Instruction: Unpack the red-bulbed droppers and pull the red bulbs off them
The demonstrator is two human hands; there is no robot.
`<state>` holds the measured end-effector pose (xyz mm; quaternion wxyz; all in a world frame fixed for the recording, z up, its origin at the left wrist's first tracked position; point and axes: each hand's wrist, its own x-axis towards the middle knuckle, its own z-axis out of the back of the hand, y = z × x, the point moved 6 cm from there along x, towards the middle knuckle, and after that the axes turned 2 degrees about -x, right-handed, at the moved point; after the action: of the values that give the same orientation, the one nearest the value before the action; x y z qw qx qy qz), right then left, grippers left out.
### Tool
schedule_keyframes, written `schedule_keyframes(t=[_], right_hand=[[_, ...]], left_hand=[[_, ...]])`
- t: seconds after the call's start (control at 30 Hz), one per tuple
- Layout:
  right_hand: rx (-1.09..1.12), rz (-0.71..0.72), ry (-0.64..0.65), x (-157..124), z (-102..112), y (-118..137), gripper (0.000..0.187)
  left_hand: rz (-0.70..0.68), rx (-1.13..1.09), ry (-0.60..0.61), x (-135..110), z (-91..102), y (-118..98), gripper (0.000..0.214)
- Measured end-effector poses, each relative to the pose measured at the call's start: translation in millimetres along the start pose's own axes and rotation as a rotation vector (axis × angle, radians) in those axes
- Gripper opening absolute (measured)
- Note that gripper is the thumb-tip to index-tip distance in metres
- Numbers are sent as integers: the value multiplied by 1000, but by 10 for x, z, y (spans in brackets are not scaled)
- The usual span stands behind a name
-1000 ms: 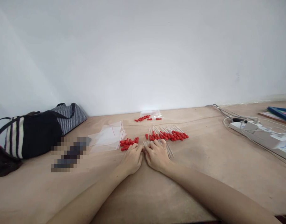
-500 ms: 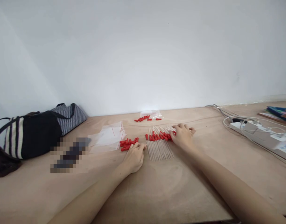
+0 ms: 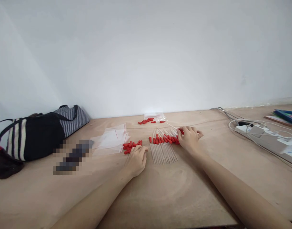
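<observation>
The table [image 3: 207, 178] carries a striped bag [image 3: 36, 133] at far left, a power strip [image 3: 267, 135] with cables at right, and clear zip bags [image 3: 110, 140] near the middle. The row of glass droppers [image 3: 163, 144] with red bulbs lies between the hands. The right hand [image 3: 189, 139] pinches one dropper at the row's right end; the left hand [image 3: 135, 159] rests loosely curled, holding nothing, just below the loose red bulbs [image 3: 131, 146]. Risk: lifting that dropper could drag neighbours out of line, and glass stems may roll or snap under a sleeve-less forearm.
</observation>
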<state>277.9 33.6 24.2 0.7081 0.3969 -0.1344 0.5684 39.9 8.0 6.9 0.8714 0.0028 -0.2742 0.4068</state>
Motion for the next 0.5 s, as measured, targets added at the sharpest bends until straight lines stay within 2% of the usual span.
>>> schedule_keyframes(t=[0.13,0.27,0.4,0.5], right_hand=[[339,59,76,-194,91,260,26],[592,-46,161,-471,57,474,33],[571,-3,203,-651,29,655,33],[476,139,238,-701,58,761,35]], left_hand=[[-2,-194,-98,51,78,-76,17],[123,-520,-84,162,-38,-147,25],[259,-807,-105,231,-228,-172,31],[315,-815,-167,210,-235,-140,33]])
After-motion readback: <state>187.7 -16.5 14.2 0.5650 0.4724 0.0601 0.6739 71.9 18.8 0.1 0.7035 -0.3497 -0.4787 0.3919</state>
